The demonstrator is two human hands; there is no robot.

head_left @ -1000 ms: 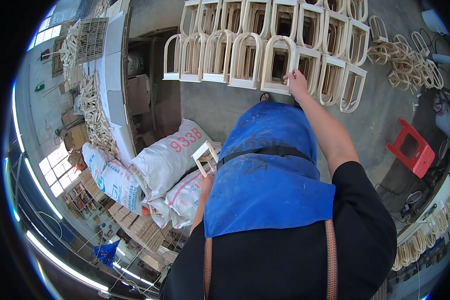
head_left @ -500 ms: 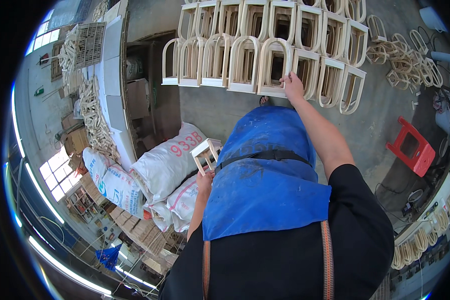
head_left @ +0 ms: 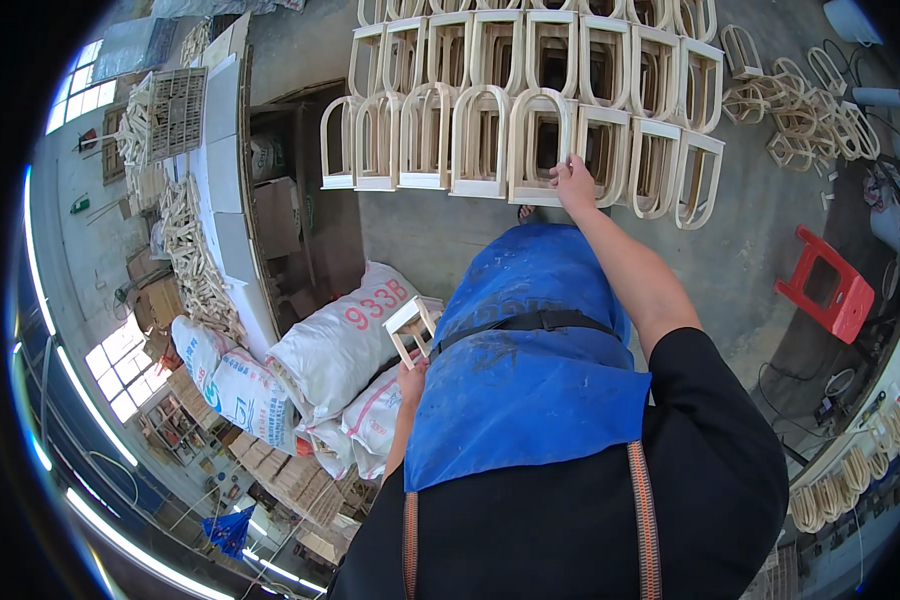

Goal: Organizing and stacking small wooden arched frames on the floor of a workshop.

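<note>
My left hand [head_left: 411,381] is low beside my blue apron, its fingers closed on a pale wooden frame [head_left: 406,318] with a flat white end and slim side bars. The apron hides part of that frame. Ahead of me, my right arm is stretched out to a tall stack of similar arched wooden frames [head_left: 480,186]. My right hand [head_left: 576,187] pinches the side bar of one arched frame [head_left: 541,193] in the lowest visible row, near its bottom corner. That frame still stands against its neighbours.
White woven sacks [head_left: 342,340] lie to my left, beside a long bench [head_left: 235,200] piled with wooden pieces. A red plastic stool [head_left: 826,285] is on the floor to the right. Loose wooden loops [head_left: 800,105] are heaped at the far right.
The view has shifted slightly, so the stack sits a little lower in the picture. My right hand stays at the same arched frame, and the left keeps its hold.
</note>
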